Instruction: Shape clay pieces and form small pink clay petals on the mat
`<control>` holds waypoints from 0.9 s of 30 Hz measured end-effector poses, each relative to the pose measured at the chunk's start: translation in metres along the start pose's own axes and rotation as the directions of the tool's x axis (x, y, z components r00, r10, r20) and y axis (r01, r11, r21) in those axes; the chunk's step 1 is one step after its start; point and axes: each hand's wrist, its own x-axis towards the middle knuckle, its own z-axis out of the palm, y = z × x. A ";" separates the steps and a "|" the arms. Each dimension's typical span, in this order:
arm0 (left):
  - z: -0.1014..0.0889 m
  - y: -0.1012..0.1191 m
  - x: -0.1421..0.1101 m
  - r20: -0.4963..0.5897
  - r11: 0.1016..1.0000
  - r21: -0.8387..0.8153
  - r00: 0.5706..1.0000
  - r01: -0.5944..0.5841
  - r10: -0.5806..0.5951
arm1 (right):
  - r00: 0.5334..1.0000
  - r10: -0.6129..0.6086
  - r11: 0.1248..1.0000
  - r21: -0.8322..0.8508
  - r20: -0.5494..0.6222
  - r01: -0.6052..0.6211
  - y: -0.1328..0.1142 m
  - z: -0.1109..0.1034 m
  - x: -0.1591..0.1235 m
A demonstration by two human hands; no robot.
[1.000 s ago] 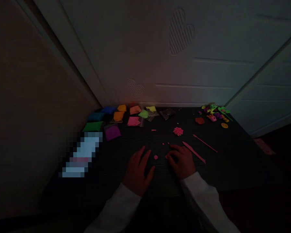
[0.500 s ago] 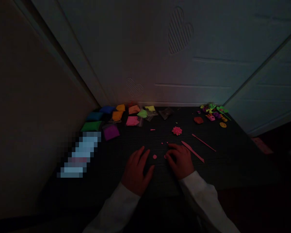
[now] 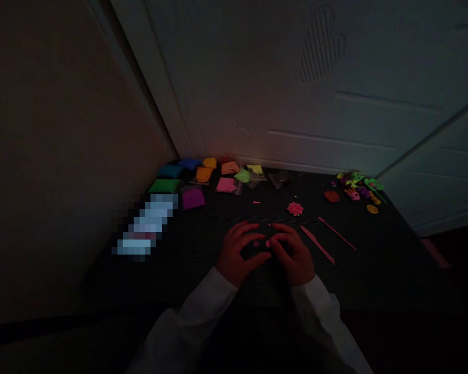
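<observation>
In dim light both my hands rest close together on a black ribbed mat [image 3: 203, 249]. My left hand [image 3: 237, 253] lies with its fingers loosely curved and apart, arching beside a small pink clay disc [image 3: 256, 243]. My right hand [image 3: 294, 255] has its fingers curled, the tips pressed on a second small pink clay piece [image 3: 268, 243]. A tiny pink crumb [image 3: 270, 225] lies just beyond the fingers. A pink clay flower [image 3: 295, 209] sits farther back.
Two pink modelling tools [image 3: 317, 243] [image 3: 336, 233] lie right of my right hand. Several coloured clay bags [image 3: 203, 176] line the back left. Small finished clay figures [image 3: 356, 186] and a red lump [image 3: 331, 196] sit at the back right. A white panelled door [image 3: 315, 104] stands behind.
My left hand has moved right and forward, closing in on the pink disc and my right hand. The view has shifted, so everything sits a little to the right.
</observation>
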 end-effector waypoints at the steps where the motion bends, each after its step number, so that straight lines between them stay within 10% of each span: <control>1: 0.001 0.000 0.001 -0.011 1.000 -0.018 1.000 0.006 -0.006 | 1.000 0.000 1.000 0.012 0.001 0.000 0.001 0.000 0.000; 27: 0.002 -0.008 -0.001 -0.008 0.999 -0.033 1.000 -0.028 0.028 | 0.996 -0.084 0.991 -0.099 0.021 0.085 -0.002 0.004 -0.008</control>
